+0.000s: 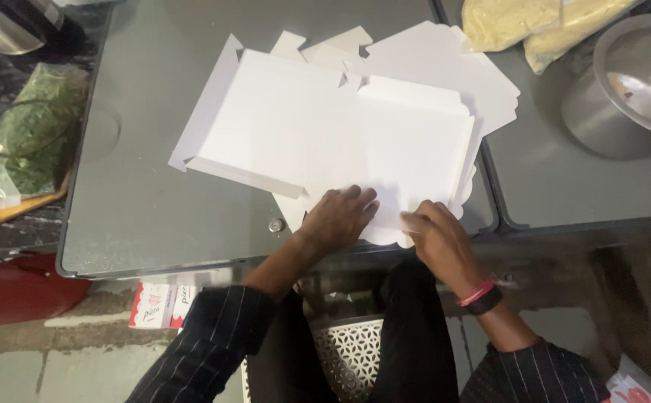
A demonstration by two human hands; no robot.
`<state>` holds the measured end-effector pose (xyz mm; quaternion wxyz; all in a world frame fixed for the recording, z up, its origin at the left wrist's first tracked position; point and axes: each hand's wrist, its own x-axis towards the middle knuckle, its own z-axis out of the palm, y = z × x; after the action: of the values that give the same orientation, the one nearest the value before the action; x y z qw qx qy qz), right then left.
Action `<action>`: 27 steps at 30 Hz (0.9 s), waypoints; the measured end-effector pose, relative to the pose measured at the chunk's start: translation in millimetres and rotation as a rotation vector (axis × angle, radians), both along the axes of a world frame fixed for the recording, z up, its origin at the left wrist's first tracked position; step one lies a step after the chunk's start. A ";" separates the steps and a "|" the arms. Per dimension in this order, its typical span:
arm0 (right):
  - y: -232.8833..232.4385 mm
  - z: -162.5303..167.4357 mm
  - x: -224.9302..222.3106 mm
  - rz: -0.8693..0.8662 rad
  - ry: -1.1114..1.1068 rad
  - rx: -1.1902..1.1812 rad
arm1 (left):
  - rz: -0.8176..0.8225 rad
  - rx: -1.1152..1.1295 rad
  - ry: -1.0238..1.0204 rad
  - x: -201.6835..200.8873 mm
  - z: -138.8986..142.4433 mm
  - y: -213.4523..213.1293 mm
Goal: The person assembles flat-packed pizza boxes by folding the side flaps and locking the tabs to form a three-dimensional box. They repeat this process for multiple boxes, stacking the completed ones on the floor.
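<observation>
A flat white cardboard box blank (318, 127) lies unfolded on a grey glass-topped table (146, 201), with more white blanks stacked beneath it. My left hand (340, 216) presses palm down on the near edge of the top sheet. My right hand (433, 227) pinches the near flap of the same sheet between its fingers. Both arms wear dark pinstriped sleeves, and the right wrist carries a red and a black band.
A steel pot (631, 82) stands at the far right beside bags of pale yellow food (519, 22). A bag of green leaves (27, 127) lies at the left. A white perforated basket (348, 351) sits by my knees, and printed red-and-white boxes (161, 302) lie on the floor.
</observation>
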<state>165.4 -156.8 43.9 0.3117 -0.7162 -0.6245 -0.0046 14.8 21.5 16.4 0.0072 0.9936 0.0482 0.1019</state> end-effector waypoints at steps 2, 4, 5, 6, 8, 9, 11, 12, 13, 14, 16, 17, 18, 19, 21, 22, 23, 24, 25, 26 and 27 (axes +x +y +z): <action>1.4 1.3 0.8 0.007 0.075 0.031 | 0.014 -0.036 0.049 1.3 4.7 0.7; 1.8 1.9 2.2 0.000 0.054 0.024 | -0.002 -0.073 0.029 1.2 10.0 2.0; 1.6 1.9 3.1 -0.001 0.041 0.020 | -0.008 -0.092 0.017 2.2 12.6 2.7; 0.9 1.7 3.9 -0.003 0.047 0.028 | 0.003 -0.123 0.034 3.0 14.9 3.2; -1.5 0.6 4.8 -0.006 0.060 0.043 | 0.025 -0.186 0.068 4.3 18.2 4.9; -2.7 -0.2 5.0 -0.012 0.063 0.028 | 0.090 -0.278 0.079 4.4 18.9 5.7; -4.7 -3.4 4.2 -0.025 0.078 -0.006 | 0.220 -0.465 0.110 5.1 18.0 7.4; -4.9 -5.4 3.9 -0.032 0.064 -0.002 | 0.167 -0.421 0.085 5.8 16.5 8.0; -4.2 -7.5 4.2 -0.037 0.045 0.004 | 0.114 -0.374 0.055 7.2 14.7 8.9; -2.5 -9.5 5.5 -0.041 0.025 0.014 | 0.063 -0.325 0.023 9.8 12.8 10.1; 5.5 -13.1 11.8 -0.087 0.018 -0.080 | 0.096 -0.316 0.022 17.5 9.1 13.5; 10.6 -14.2 16.8 -0.112 0.015 -0.130 | 0.111 -0.314 0.023 22.9 8.0 15.6; 15.7 -14.6 23.4 -0.109 0.015 -0.163 | 0.175 -0.350 0.104 29.9 7.7 18.8; 22.2 -14.0 31.6 -0.105 0.012 -0.193 | 0.239 -0.381 0.182 37.8 8.6 23.4; 35.0 -12.7 44.9 -0.141 0.070 -0.346 | 0.301 -0.370 0.309 49.6 12.6 33.9; 40.8 -11.5 50.6 -0.182 0.130 -0.470 | 0.294 -0.328 0.357 54.4 15.7 39.4; 44.7 -10.2 54.7 -0.223 0.187 -0.592 | 0.288 -0.285 0.401 57.7 19.0 43.8; 47.8 -8.6 57.6 -0.211 0.140 -0.587 | 0.307 -0.296 0.374 59.6 22.4 47.4; 50.2 -6.4 60.2 -0.202 0.093 -0.580 | 0.324 -0.305 0.346 60.7 26.1 51.0; 51.8 -3.2 63.9 -0.192 0.042 -0.575 | 0.341 -0.317 0.315 62.6 29.6 53.9; 54.8 0.8 68.0 -0.167 0.014 -0.570 | 0.330 -0.316 0.325 64.1 33.3 57.4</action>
<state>233.4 -102.1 44.7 0.1008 -0.8237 -0.5374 0.1502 78.9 78.9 49.7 0.1376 0.9622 0.2250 -0.0678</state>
